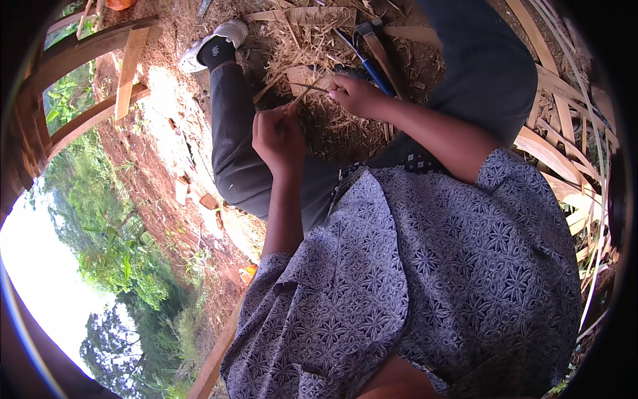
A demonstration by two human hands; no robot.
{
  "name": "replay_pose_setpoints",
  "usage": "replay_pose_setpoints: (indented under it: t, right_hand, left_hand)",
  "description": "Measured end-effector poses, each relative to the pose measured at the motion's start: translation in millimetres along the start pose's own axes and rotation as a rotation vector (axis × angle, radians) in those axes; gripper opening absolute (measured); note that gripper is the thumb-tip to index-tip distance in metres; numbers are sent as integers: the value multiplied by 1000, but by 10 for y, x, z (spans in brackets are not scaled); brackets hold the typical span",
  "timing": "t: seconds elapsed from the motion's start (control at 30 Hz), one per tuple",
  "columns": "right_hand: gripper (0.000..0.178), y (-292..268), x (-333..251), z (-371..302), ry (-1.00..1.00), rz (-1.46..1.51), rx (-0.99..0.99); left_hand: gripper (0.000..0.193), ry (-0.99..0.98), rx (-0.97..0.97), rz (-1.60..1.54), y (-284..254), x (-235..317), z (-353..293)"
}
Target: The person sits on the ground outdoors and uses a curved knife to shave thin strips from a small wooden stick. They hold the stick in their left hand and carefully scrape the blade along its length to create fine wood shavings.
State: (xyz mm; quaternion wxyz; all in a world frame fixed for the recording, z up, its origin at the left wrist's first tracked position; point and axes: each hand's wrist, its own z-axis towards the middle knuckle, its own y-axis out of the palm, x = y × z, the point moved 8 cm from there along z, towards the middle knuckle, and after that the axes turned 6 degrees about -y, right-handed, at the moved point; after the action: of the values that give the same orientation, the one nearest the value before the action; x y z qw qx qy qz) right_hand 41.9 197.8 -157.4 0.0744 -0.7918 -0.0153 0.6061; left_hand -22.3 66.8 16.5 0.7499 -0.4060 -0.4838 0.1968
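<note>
My left hand is closed around a thin wooden strip, whose tip sticks up past the fingers. Opposite it, my right hand is closed on a slim dark blade-like tool that points left and crosses the strip. How the tool's grip end looks is hidden in the fist. Both hands are held between my bent legs, above a pale piece of wood. Just beyond the right hand lie a blue-handled tool with a slim shaft and a hammer with a wooden handle.
Wood shavings cover the ground between my feet. A flat board lies farther off. Long wooden strips are piled at my right. Wooden frame pieces stand at the far left, beside a reddish earth slope.
</note>
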Motion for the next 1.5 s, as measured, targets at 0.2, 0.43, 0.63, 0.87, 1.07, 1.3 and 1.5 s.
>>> replay_pose_setpoints:
  t: [0.2,0.43,0.63,0.87,1.07,1.3,1.5]
  right_hand:
    - [19,69,-34,-48,-23,35,-5]
    - [17,-82,20,-11,-99,-46,111]
    - [18,-61,-206,-81,-241,-65,192]
    - [19,-4,-12,40,-128,-57,65]
    - [18,-44,359,94,-21,-63,51]
    - [17,-89,435,78,157,-41,-11]
    - [20,-41,-173,-47,-53,12,21]
  left_hand:
    - [17,-85,-33,-53,8,-8,30]
    - [16,-63,-12,-66,8,-53,-32]
    - [16,-1,-10,-35,74,-54,-2]
    - [16,42,-29,-40,41,-22,-4]
    - [17,18,-32,-67,61,12,-2]
    - [16,45,-35,-48,65,18,63]
    - [17,27,2,-133,65,-33,8]
